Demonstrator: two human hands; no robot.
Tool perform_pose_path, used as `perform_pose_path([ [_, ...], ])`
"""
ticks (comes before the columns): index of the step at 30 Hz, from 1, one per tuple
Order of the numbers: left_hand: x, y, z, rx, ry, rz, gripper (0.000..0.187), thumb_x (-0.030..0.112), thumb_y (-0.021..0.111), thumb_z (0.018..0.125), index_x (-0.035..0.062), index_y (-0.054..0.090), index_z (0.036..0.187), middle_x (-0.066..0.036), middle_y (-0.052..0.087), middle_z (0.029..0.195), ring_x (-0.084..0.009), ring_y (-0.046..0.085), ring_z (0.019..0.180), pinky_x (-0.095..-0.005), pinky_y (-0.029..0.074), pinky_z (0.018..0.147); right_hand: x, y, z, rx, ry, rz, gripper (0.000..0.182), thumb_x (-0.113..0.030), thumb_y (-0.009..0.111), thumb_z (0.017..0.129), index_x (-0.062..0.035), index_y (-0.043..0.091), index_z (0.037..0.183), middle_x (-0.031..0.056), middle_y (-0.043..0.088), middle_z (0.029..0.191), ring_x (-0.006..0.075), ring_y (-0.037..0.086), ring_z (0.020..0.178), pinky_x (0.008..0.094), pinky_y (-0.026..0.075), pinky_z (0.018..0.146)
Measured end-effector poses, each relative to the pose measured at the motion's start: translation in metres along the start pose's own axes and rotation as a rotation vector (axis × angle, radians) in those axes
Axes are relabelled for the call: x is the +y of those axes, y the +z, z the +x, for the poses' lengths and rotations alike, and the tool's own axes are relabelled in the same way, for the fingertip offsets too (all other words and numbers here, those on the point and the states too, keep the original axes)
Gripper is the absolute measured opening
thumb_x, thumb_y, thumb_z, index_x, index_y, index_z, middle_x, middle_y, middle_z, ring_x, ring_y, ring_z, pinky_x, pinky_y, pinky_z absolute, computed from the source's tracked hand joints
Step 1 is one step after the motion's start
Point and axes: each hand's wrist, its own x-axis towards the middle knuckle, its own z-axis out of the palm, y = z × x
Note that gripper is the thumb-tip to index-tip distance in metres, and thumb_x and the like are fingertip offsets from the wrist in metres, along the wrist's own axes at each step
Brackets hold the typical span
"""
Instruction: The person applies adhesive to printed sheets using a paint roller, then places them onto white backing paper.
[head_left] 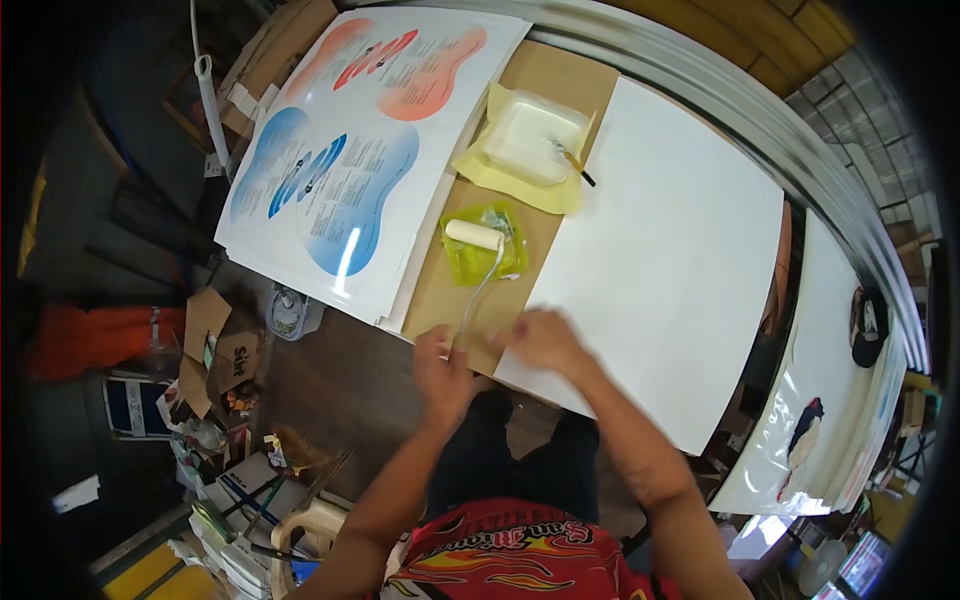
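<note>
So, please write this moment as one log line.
left hand: at near end of wire-handled cream paint roller, grip unclear; right hand: blurred, at white rectangular board's left edge; under roller: crumpled yellow-green plastic

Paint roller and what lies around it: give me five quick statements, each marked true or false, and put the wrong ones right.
1. The head of the roller rests on yellow-green plastic. True.
2. The right hand holds the brush. False: the brush lies across the edge of the tray.
3. The left hand is at the near end of the roller. True, though blurred.
4. The tray stands on the printed sheet. False: it stands on the yellow sheet.
5. The white board lies right of the tray. True.
</note>
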Motion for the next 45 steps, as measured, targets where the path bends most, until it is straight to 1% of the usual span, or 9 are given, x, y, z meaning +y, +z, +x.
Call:
perform_pose_path([
  [2,-0.051,-0.019,0.014,-0.035,-0.229,-0.088,0.031,0.005,0.067,0.088,0.0018,0.064,0.119,-0.012,0.065,0.102,-0.0192,0.064,0.086,-0.0308,0.052,0.070,-0.034,0.054,-0.015,-0.093,0.044,0.003,0.080,-0.066,0.073,0.077,0.0079,0.067,0.105,0.0285,0.071,0.087,0.0456,0.069,0.096,0.0499,0.056,0.085],
  [6,-0.049,-0.010,0.070,-0.008,0.036,-0.142,0.022,0.012,0.069,0.092,-0.0013,0.068,0.110,-0.009,0.068,0.083,-0.0168,0.067,0.073,-0.0281,0.054,0.065,-0.055,0.142,-0.014,0.273,0.085,0.326,0.061,-0.043,0.084,0.076,0.0014,0.055,0.105,0.0262,0.070,0.091,0.0440,0.070,0.091,0.0502,0.056,0.078],
  [10,-0.073,0.032,0.108,-0.083,-0.135,-0.172,0.020,0.015,0.072,0.092,-0.0041,0.071,0.096,-0.008,0.068,0.073,-0.0163,0.067,0.061,-0.0277,0.054,0.057,-0.061,0.172,-0.012,0.431,0.260,0.421,0.034,-0.013,0.071,0.081,0.0021,0.050,0.104,0.0258,0.066,0.086,0.0459,0.067,0.083,0.0521,0.052,0.076],
  [14,-0.063,0.037,0.117,-0.203,-0.498,-0.433,0.020,0.016,0.072,0.092,-0.0041,0.070,0.089,-0.007,0.067,0.071,-0.0134,0.064,0.053,-0.0265,0.053,0.050,-0.054,0.192,-0.012,0.635,0.210,0.590,0.030,-0.007,0.059,0.084,0.0018,0.044,0.108,0.0284,0.060,0.082,0.0491,0.062,0.078,0.0536,0.048,0.071],
  [22,-0.052,0.044,0.110,-0.177,-0.527,-0.555,0.022,0.016,0.076,0.089,-0.0052,0.072,0.084,-0.006,0.067,0.068,-0.0117,0.063,0.054,-0.0251,0.051,0.050,-0.037,0.194,-0.015,0.661,0.142,0.657,0.033,-0.008,0.056,0.087,0.0011,0.042,0.115,0.0339,0.060,0.086,0.0550,0.059,0.083,0.0581,0.047,0.073],
  [25,-0.051,0.047,0.113,-0.191,-0.543,-0.526,0.024,0.016,0.078,0.087,-0.0067,0.073,0.083,-0.008,0.068,0.067,-0.0119,0.064,0.054,-0.0251,0.051,0.049,-0.028,0.203,-0.011,0.700,0.104,0.673,0.031,-0.007,0.057,0.086,0.0005,0.044,0.113,0.0251,0.060,0.078,0.0458,0.062,0.074,0.0527,0.048,0.068],
  [31,-0.062,0.046,0.117,-0.196,-0.520,-0.574,0.023,0.015,0.075,0.089,-0.0046,0.072,0.077,-0.009,0.068,0.066,-0.0129,0.063,0.053,-0.0256,0.051,0.048,-0.004,0.177,-0.027,0.270,-0.092,1.407,0.015,0.000,0.047,0.088,-0.0041,0.048,0.102,0.0040,0.050,0.068,0.0100,0.043,0.044,0.0246,0.038,0.038],
  [42,-0.062,0.043,0.114,-0.152,-0.453,-0.479,0.027,0.016,0.073,0.092,-0.0078,0.070,0.079,-0.007,0.064,0.063,-0.0132,0.058,0.052,-0.0278,0.048,0.048,0.015,0.107,-0.085,0.282,-0.253,1.488,0.008,-0.012,0.056,0.098,-0.0063,0.051,0.099,-0.0015,0.049,0.066,0.0073,0.047,0.048,0.0232,0.038,0.045],
  [45,-0.025,0.024,0.102,0.053,-0.024,-0.114,0.021,0.013,0.072,0.093,-0.0066,0.070,0.085,-0.006,0.064,0.069,-0.0125,0.059,0.060,-0.0310,0.049,0.056,0.043,0.049,-0.124,0.606,-0.074,1.311,0.010,-0.012,0.057,0.098,-0.0047,0.056,0.105,-0.0033,0.048,0.066,0.0054,0.047,0.052,0.0229,0.040,0.048],
])
